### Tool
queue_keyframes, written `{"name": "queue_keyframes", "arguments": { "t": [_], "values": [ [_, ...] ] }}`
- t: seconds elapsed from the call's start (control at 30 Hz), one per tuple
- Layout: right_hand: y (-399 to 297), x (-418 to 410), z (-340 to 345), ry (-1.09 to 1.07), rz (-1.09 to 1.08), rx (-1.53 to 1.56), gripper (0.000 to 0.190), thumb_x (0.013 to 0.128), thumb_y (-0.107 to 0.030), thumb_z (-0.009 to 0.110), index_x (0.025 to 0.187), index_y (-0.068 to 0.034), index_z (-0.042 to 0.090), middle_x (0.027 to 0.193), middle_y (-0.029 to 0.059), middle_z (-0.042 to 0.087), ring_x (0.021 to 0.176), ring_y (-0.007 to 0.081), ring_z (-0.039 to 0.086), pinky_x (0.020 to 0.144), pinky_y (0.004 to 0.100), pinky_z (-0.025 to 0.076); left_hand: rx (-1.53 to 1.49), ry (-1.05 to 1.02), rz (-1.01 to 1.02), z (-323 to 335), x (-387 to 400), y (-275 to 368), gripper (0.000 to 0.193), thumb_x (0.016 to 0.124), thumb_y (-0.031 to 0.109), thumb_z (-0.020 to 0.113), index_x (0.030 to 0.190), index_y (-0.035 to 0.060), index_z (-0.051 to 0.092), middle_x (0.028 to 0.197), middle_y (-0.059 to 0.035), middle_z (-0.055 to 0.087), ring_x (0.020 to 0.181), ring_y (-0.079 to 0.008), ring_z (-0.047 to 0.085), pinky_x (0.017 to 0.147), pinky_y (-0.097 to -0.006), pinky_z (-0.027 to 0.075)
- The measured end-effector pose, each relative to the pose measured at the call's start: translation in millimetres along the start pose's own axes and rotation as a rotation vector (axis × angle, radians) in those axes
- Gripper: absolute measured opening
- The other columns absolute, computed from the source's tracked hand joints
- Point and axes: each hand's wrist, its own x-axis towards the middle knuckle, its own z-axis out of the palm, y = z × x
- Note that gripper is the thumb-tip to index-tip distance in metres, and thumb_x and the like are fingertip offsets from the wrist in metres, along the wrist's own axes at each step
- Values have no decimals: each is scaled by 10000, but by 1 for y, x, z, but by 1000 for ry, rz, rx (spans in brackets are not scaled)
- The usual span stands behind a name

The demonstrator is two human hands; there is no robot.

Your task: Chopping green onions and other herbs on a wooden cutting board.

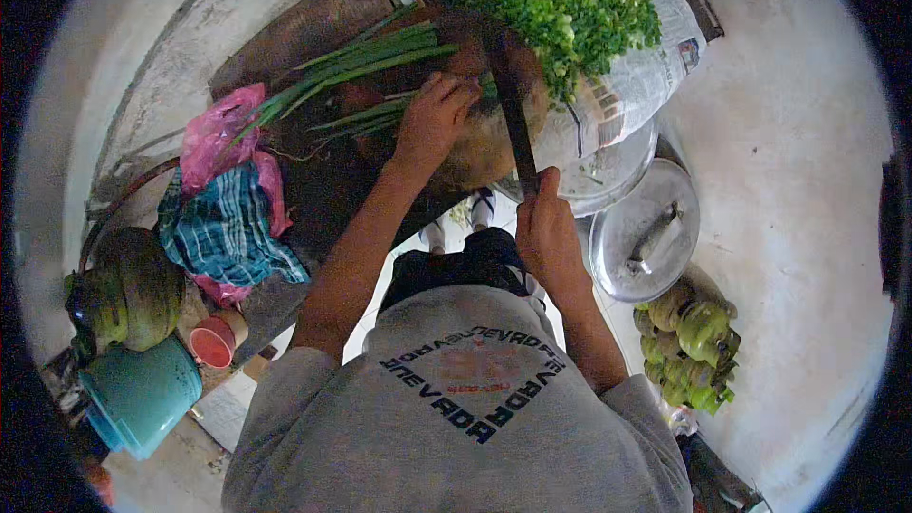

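Observation:
My left hand (438, 110) presses a bunch of green onions (377, 110) against a round wooden chopping board (481, 153). Its fingers are curled near the cut end. In my right hand (548, 228) is the handle of a large dark-bladed knife (511, 100). The blade points away from me across the board, just right of my left fingers. More long green onion stalks (356, 60) lie to the left. Beyond the blade, a heap of chopped green onion (570, 7) rests on newspaper (641, 96).
A round metal tray (620, 174) sits partly under the newspaper, beside a metal lid (645, 228). Several green gas cylinders (702, 335) stand at right. At left are a pink plastic bag (221, 132), checked cloth (224, 228), another gas cylinder (135, 288), red cup (212, 342) and turquoise container (146, 392).

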Motion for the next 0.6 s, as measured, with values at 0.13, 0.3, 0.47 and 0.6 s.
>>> {"name": "queue_keyframes", "arguments": {
  "t": [0.13,0.3,0.47,0.6],
  "values": [
    [-2,-6,6,-23,65,1,229,847,-28,437,1028,23,306,633,311,530,615,493,529,541,558,373,-18,-53,-38,2,-3,-2,174,722,60,615,895,41,628,939,-106,585,941,-312,538,823,-394,463],
    [0,-7,5,-23,41,-20,280,828,-49,467,1028,37,292,627,301,537,600,481,544,525,548,409,-44,-58,-7,-4,2,1,177,725,54,610,901,42,625,940,-104,585,937,-312,536,835,-395,460],
    [-7,-10,4,-5,23,-33,315,816,-72,491,1013,50,279,638,291,552,596,465,562,525,534,444,-33,-55,12,-5,1,2,171,727,50,609,897,38,625,932,-105,584,929,-307,533,833,-392,459],
    [-6,-12,7,-44,82,-19,361,818,-74,500,1047,80,268,633,279,554,589,453,562,520,525,438,-16,-29,37,-3,1,0,163,730,53,620,891,30,622,931,-105,585,926,-305,533,824,-390,461]
  ]
}}
